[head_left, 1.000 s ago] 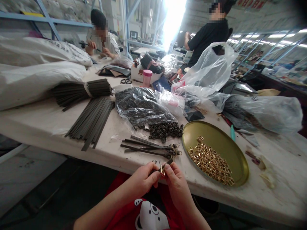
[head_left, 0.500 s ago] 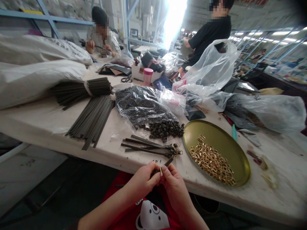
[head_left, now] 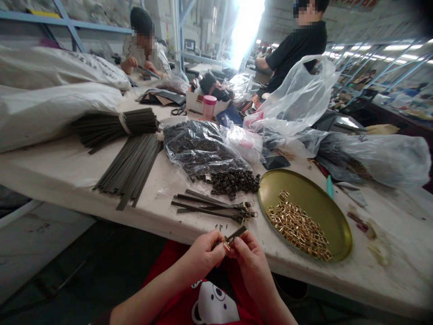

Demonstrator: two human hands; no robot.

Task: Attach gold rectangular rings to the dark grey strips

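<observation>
At the table's front edge my left hand (head_left: 209, 249) pinches a small gold buckle (head_left: 227, 246). A dark strap (head_left: 237, 233) runs through or beside the buckle, and the fingers of my right hand (head_left: 249, 251) are closed on it. How strap and buckle join is partly hidden by my fingers. Just beyond lie several straps with buckles fitted (head_left: 213, 206). To the right a round gold tray (head_left: 338, 225) holds a heap of loose gold buckles (head_left: 297, 228). Small dark loops (head_left: 233, 183) spill from a clear plastic bag (head_left: 203, 146) behind the straps.
Loose dark straps (head_left: 130, 167) and a tied bundle (head_left: 115, 124) lie at left, beside white sacks (head_left: 50, 99). A pink-lidded jar (head_left: 209, 107), scissors (head_left: 178, 112) and plastic bags (head_left: 294, 99) stand farther back. Two people (head_left: 145, 49) (head_left: 297, 45) are across the table.
My right hand has shifted slightly right, away from the left. More of the strap now shows between my hands, and the buckle has tilted.
</observation>
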